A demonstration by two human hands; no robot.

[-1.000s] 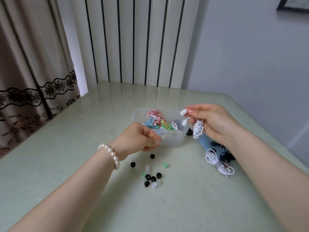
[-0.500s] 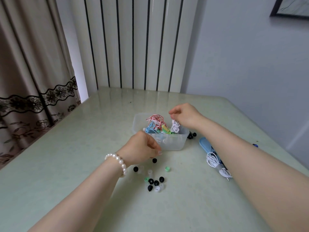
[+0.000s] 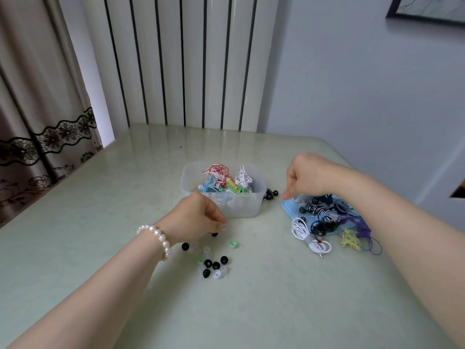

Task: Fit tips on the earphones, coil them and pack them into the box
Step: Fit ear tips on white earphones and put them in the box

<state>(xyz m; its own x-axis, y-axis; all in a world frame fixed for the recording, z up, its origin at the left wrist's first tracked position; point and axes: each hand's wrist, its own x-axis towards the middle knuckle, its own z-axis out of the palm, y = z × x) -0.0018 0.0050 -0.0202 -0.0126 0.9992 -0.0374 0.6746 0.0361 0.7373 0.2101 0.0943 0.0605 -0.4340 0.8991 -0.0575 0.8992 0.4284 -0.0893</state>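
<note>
The right hand, fingers curled downward and seemingly empty, hovers right of the box, directly above the earphone pile. The left hand, nearer the box's front, pinches a clear tip.

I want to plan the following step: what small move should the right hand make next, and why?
Probably pinch one earphone set from the heap on the blue lid and lift it. The right hand hovers at the heap's edge, and the white coil already lies in the box.
</note>
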